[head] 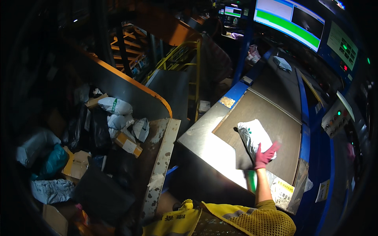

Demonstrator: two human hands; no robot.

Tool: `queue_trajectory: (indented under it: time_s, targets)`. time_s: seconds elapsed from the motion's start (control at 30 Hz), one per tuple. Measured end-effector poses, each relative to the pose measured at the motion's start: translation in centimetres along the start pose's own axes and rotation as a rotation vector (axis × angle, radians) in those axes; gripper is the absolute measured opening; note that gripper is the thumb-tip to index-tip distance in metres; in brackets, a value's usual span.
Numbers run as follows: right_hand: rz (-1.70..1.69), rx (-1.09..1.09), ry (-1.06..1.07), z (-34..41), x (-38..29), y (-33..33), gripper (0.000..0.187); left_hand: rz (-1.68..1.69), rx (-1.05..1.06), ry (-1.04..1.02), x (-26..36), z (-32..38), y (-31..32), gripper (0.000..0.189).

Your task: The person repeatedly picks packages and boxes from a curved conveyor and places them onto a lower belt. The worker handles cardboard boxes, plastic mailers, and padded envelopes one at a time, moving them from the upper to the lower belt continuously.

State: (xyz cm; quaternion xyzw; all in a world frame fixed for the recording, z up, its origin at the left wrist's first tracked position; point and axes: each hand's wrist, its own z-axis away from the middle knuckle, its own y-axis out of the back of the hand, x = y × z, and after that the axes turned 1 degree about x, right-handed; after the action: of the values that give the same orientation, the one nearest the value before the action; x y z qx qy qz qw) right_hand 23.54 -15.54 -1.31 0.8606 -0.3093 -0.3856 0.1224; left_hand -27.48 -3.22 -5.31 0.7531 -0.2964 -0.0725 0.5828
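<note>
My right hand (265, 155), in a dark pink glove, lies over the near right end of a white plastic mailer bag (254, 135). Its fingers are stretched out and the thumb stands apart, touching the bag without closing around it. The bag rests on the dark belt of a conveyor (283, 132) and carries a small green mark. My left hand is out of view.
On the left, a metal-sided bin or chute (161, 165) holds a heap of bagged and boxed parcels (118, 118). Another mailer (282, 63) lies farther up the conveyor. A monitor (291, 22) hangs above, and a button control box (336, 118) stands at right.
</note>
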Motion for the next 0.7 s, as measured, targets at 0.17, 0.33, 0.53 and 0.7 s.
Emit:
queue_trajectory:
  time_s: [0.17, 0.33, 0.53, 0.7]
  targets:
    - [-0.974, -1.216, -0.304, 9.5, -15.7, 2.2, 0.051, 0.004, -0.012, -0.033, -0.7, 0.1, 1.4, 0.052]
    - [-1.218, -2.004, -1.158, 14.9, -21.4, 4.3, 0.065, 0.039, 0.036, -0.192, 1.6, -0.7, 3.9, 0.054]
    - [-1.252, -1.914, -1.095, 13.3, -20.4, 5.7, 0.053, -0.162, 0.436, -0.708, 7.7, -2.6, 3.1, 0.040]
    - [-1.076, -1.254, -1.099, 12.3, -17.8, 5.3, 0.072, 0.027, 0.401, -0.956, 8.9, -8.6, 3.1, 0.039]
